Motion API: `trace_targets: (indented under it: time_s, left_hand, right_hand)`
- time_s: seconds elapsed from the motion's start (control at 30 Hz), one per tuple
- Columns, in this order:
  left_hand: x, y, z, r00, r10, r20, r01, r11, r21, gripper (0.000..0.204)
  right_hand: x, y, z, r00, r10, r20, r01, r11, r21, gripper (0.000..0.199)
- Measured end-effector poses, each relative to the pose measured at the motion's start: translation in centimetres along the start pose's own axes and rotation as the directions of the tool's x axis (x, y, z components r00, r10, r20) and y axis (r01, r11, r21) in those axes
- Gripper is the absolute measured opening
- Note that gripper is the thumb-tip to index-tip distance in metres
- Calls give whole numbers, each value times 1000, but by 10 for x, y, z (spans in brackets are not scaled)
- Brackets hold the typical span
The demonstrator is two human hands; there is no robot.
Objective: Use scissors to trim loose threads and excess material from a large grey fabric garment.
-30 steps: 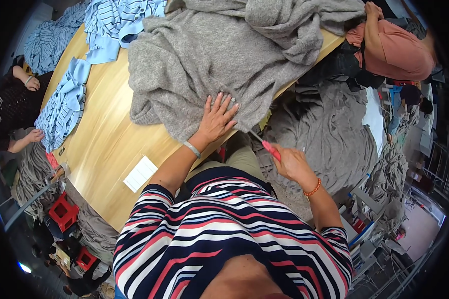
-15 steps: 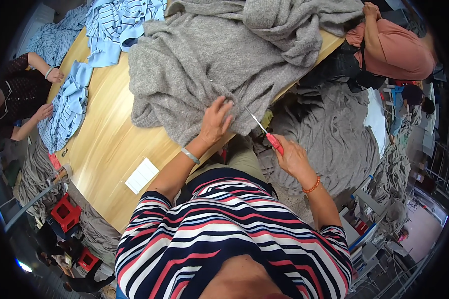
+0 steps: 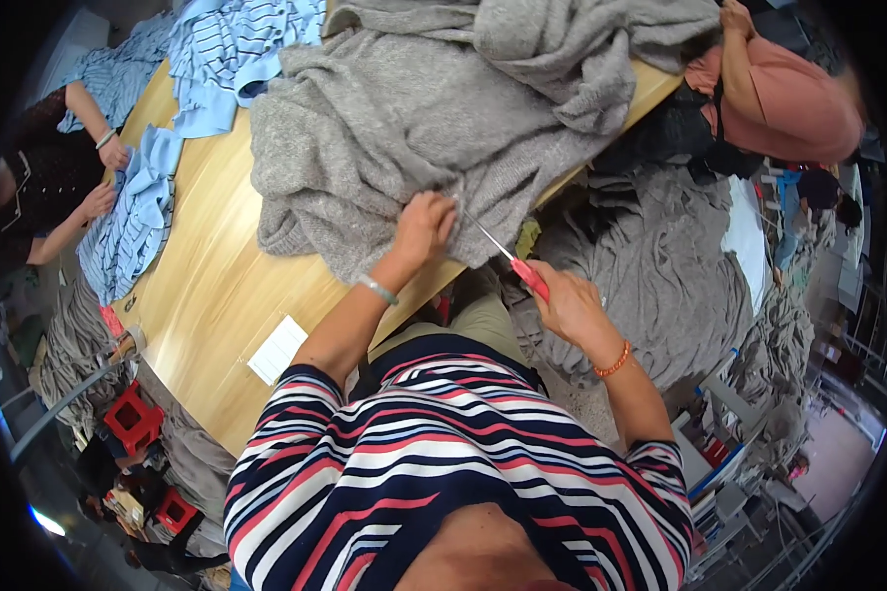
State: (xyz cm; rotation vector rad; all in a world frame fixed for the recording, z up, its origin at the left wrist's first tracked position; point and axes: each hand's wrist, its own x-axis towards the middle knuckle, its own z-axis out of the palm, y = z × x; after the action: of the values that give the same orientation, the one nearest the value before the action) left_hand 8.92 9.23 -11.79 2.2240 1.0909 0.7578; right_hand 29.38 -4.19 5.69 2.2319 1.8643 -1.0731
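A heap of soft grey knit garment point(image 3: 394, 118) lies across the wooden table. My left hand point(image 3: 426, 229) is closed, its fingertips pinching a fold of the knit near the table's front edge. In my right hand point(image 3: 574, 310) is a slim tool point(image 3: 530, 279) with a red handle and a thin, straight metal shaft. The shaft points up and left, its end at the knit beside my left fingertips. What shape that end has is too small to tell.
On the wooden table point(image 3: 202, 286) lie a white paper label point(image 3: 278, 350) and striped light-blue garments point(image 3: 133, 217), which a person at the left handles. Another person point(image 3: 774, 98) stands at the right. Grey knit piles point(image 3: 650, 286) rest below the table edge; red stools point(image 3: 133, 419) stand lower left.
My left fingers have closed on the knit from a spread pose. The red-handled tool has moved slightly up and left, bringing its end to those fingertips. The person at left has shifted their hands.
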Motion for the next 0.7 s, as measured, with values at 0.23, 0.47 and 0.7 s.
trace_targets:
  time_s: [0.23, 0.47, 0.7]
  left_hand:
    - [-68, 10, -66, 796, -224, -562, 496, 774, 393, 38]
    - [-54, -10, -74, 714, -699, 47, 543, 510, -667, 15]
    - [90, 185, -142, 989, 110, -95, -137, 482, -865, 6]
  right_hand:
    - [-13, 26, 27, 970, -196, -140, 204, 978, 41, 47]
    - [13, 7, 37, 928, -340, 154, 351, 935, -44, 48]
    - [112, -42, -22, 848, -530, 23, 521, 823, -227, 39]
